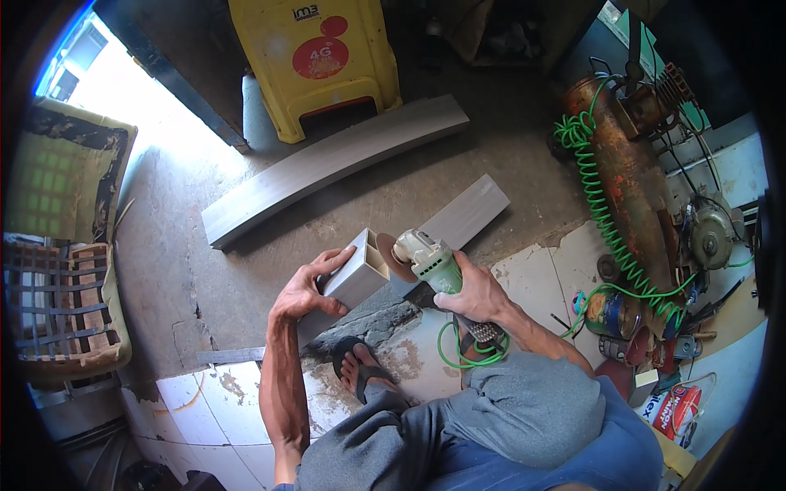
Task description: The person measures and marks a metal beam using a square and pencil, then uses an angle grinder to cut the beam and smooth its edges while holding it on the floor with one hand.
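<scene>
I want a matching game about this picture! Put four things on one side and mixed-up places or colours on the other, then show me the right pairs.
Things:
1. Grinder
2. Square metal tube
3. Plastic stand
4. Big tank

Places and colours:
A. Orange-brown and rusty-looking
B. In the right hand
C. Bright yellow
D. In the left hand

Right pairs:
1-B
2-D
3-C
4-A
</scene>
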Tool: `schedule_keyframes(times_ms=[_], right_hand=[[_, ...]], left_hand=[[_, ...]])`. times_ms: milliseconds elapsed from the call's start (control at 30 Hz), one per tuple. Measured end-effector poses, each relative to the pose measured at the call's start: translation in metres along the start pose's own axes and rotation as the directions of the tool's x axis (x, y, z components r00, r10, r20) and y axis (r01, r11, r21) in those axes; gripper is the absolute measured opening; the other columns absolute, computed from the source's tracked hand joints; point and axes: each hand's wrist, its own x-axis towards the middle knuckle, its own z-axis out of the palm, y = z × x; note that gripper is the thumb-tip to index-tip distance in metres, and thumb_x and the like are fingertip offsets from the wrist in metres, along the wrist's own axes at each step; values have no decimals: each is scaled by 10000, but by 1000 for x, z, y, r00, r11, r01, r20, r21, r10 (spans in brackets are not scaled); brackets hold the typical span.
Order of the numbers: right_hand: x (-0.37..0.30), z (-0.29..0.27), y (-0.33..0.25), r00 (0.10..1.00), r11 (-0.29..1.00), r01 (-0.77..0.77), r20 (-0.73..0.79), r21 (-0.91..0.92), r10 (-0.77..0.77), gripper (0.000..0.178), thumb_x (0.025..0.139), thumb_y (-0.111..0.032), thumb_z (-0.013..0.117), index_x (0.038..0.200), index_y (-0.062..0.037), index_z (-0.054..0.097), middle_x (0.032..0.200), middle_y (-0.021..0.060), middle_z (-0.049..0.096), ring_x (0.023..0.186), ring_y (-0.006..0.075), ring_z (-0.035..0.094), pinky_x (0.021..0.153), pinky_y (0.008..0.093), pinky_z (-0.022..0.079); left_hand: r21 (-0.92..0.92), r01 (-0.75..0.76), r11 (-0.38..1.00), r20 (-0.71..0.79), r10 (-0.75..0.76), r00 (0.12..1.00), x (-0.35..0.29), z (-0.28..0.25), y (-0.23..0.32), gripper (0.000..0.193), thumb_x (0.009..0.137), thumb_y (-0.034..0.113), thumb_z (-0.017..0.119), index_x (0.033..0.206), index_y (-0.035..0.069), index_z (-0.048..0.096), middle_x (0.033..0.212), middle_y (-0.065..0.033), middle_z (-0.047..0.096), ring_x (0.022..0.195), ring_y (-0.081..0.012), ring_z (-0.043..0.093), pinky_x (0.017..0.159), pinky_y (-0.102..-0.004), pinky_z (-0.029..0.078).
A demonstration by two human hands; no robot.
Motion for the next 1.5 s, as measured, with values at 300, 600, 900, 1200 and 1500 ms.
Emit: schedule_keyframes(times_ms=[300, 600, 900, 1200, 1500], right_hand=[[3, 1, 5, 999, 1000, 11, -37, -1, -11, 858, 744, -329, 781, 1454, 20, 450, 1205, 327, 672, 1124, 480, 674, 994, 493, 534], [0, -2, 3, 1000, 1000, -4, -15, -16, 4, 862, 749, -324, 781, 1466, 14, 442, 1191, 322, 681, 1122, 478, 678, 992, 491, 538], [1, -2, 2, 1000, 1000, 13, -8, -20, -13, 853, 746, -321, 787, 1454, 16, 453, 1192, 320, 682, 1125, 475, 678, 993, 492, 538], [2, -3, 2, 1000, 1000, 11, 1, -27, -10, 863, 746, -312, 797, 1465, 13, 447, 1198, 317, 681, 1143, 466, 676, 1000, 484, 536], [6, -5, 12, 997, 1000, -16, -73, -20, 15, 835, 732, -305, 806, 1457, -30, 497, 1203, 250, 703, 1120, 409, 700, 976, 459, 544]], left_hand=[[-29, 42, 999, -20, -43, 999, -1, 5, 4, 1191, 326, 117, 897, 1482, 146, 616, 1498, -95, 543, 1409, -287, 486, 1246, -372, 252], [1, 25, 1000, -28, -25, 999, -1, 0, 4, 1179, 343, 142, 913, 1483, 144, 614, 1515, -98, 526, 1413, -290, 482, 1237, -371, 263], [69, 14, 998, -7, -13, 1000, 0, -1, 1, 1164, 374, 61, 895, 1492, 223, 614, 1489, -77, 522, 1376, -301, 499, 1205, -384, 340], [84, 3, 996, 12, -4, 1000, -1, -2, 1, 1162, 381, 65, 892, 1496, 231, 609, 1497, -77, 511, 1375, -297, 499, 1203, -388, 346], [-13, -28, 1000, 20, 28, 999, -5, -12, -9, 1207, 355, 148, 923, 1514, 156, 583, 1499, -100, 546, 1383, -307, 508, 1217, -390, 321]])
